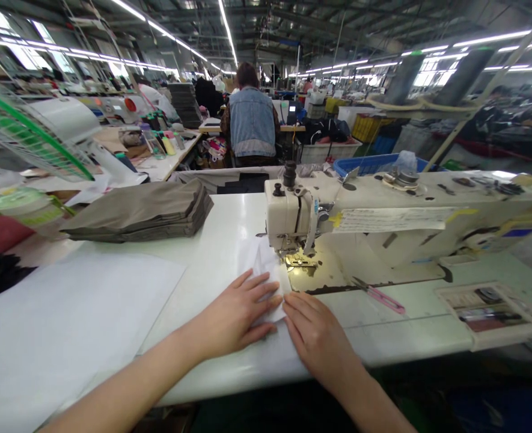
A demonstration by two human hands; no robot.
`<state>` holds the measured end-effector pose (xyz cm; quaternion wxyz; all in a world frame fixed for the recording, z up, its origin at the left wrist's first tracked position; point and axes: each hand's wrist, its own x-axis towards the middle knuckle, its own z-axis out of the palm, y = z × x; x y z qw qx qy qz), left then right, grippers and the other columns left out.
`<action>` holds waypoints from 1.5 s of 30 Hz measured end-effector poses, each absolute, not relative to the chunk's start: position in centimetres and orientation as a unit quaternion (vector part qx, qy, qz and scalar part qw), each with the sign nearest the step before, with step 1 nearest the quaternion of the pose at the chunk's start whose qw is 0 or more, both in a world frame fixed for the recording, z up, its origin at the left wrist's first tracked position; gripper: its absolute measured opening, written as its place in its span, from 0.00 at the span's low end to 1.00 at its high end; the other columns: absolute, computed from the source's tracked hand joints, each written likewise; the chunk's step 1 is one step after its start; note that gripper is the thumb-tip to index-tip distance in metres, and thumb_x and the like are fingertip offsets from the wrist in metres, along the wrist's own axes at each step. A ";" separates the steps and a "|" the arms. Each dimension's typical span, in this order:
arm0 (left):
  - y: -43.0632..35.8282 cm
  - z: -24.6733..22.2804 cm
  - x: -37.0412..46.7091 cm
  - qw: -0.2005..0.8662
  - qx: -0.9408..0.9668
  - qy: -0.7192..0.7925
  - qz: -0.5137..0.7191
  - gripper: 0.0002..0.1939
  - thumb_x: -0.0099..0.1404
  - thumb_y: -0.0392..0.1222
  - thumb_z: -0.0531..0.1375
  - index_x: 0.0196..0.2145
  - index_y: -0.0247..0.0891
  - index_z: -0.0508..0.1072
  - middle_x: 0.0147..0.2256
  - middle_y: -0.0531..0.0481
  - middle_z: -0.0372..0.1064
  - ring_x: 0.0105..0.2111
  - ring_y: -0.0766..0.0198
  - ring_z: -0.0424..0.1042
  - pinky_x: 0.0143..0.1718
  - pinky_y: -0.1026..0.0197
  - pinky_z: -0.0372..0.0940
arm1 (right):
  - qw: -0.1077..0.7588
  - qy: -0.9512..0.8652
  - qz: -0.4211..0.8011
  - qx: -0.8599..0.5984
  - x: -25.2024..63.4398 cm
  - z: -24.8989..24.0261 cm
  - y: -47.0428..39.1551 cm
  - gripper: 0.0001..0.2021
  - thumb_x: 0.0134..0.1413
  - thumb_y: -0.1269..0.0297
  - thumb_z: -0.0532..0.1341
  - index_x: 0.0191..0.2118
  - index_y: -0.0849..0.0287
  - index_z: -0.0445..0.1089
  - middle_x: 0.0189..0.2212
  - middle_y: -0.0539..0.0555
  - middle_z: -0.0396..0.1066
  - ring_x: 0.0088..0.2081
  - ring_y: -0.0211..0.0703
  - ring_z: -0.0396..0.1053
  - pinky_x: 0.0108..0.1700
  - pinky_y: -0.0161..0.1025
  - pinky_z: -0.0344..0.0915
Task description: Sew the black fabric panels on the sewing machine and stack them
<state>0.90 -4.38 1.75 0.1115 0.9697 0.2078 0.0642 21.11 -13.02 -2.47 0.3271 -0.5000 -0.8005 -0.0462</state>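
A small piece of white fabric (266, 260) lies in front of the sewing machine (288, 210), its far end close to the presser foot. My left hand (241, 310) rests flat on the piece with fingers spread. At its right edge, my right hand (313, 325) has its fingers pressed together on the fabric, pinching the edge near the needle plate (300, 263). The part of the fabric under my palms is hidden. Right of my right hand lies a pair of pink-handled thread snips (380, 296).
A stack of grey-brown fabric pieces (142, 210) sits at the back left, and a large white sheet (80, 313) covers the left front. A tool tray (491, 316) is at the right edge. A fan (35, 126) stands far left. A person (253, 123) sits ahead, back turned.
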 end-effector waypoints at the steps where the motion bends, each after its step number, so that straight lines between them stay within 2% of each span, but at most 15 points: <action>1: -3.8 1.8 0.9 0.112 0.970 0.207 0.068 0.23 0.71 0.49 0.57 0.62 0.44 0.67 0.61 0.42 0.66 0.64 0.46 0.61 0.66 0.38 0.50 | 0.326 -0.799 -0.041 -0.503 21.1 -2.5 -12.4 0.14 0.66 0.75 0.52 0.47 0.63 0.74 0.44 0.60 0.77 0.48 0.50 0.74 0.53 0.49 0.74; 11: 1.5 1.8 1.5 0.103 0.972 0.203 0.062 0.19 0.72 0.48 0.57 0.58 0.43 0.70 0.62 0.42 0.65 0.63 0.50 0.61 0.65 0.41 0.48 | 0.297 -0.799 0.002 -0.522 21.0 -2.7 -8.1 0.08 0.63 0.74 0.59 0.44 0.64 0.74 0.44 0.61 0.76 0.48 0.52 0.72 0.54 0.50 0.72; 18: 3.4 1.4 1.6 0.106 0.963 0.241 0.058 0.22 0.71 0.49 0.57 0.60 0.44 0.69 0.62 0.41 0.64 0.60 0.47 0.65 0.63 0.37 0.51 | 0.310 -0.797 -0.010 -0.519 21.1 -3.3 -9.1 0.12 0.63 0.73 0.58 0.49 0.68 0.74 0.49 0.65 0.75 0.52 0.56 0.72 0.57 0.55 0.71; 23: 3.3 1.2 1.6 0.120 0.957 0.247 0.089 0.22 0.70 0.47 0.58 0.59 0.42 0.70 0.61 0.40 0.65 0.60 0.46 0.64 0.61 0.41 0.55 | 0.325 -0.791 -0.014 -0.518 21.2 -4.2 -10.7 0.17 0.64 0.73 0.56 0.55 0.71 0.71 0.54 0.68 0.73 0.56 0.58 0.70 0.57 0.56 0.71; 30: 3.4 1.0 1.6 0.132 0.953 0.248 0.108 0.21 0.70 0.47 0.59 0.58 0.41 0.72 0.59 0.39 0.67 0.58 0.46 0.66 0.58 0.43 0.59 | 0.369 -0.771 0.024 -0.518 21.2 -4.7 -11.0 0.18 0.64 0.72 0.56 0.58 0.65 0.70 0.56 0.65 0.71 0.58 0.55 0.68 0.59 0.56 0.69; 37: 3.4 0.8 1.7 0.091 0.961 0.244 0.097 0.21 0.71 0.48 0.58 0.59 0.39 0.71 0.59 0.39 0.67 0.59 0.47 0.65 0.58 0.45 0.61 | 0.377 -0.761 0.054 -0.525 21.2 -4.5 -11.0 0.18 0.65 0.71 0.56 0.57 0.63 0.71 0.56 0.65 0.71 0.59 0.56 0.68 0.60 0.58 0.68; 41: 3.3 0.6 1.9 0.073 0.963 0.240 0.102 0.22 0.72 0.48 0.56 0.59 0.36 0.70 0.59 0.36 0.66 0.59 0.47 0.66 0.60 0.46 0.62 | 0.394 -0.744 0.103 -0.529 21.4 -4.2 -11.0 0.16 0.64 0.69 0.56 0.54 0.61 0.73 0.57 0.63 0.71 0.59 0.54 0.68 0.62 0.56 0.66; 45: 0.8 -0.1 1.7 0.045 0.945 0.305 0.112 0.21 0.71 0.47 0.57 0.57 0.34 0.70 0.58 0.32 0.66 0.58 0.45 0.68 0.58 0.46 0.66 | 0.451 -0.667 0.162 -0.570 21.8 -3.5 -11.0 0.14 0.63 0.63 0.57 0.49 0.58 0.75 0.59 0.62 0.68 0.59 0.53 0.68 0.62 0.54 0.65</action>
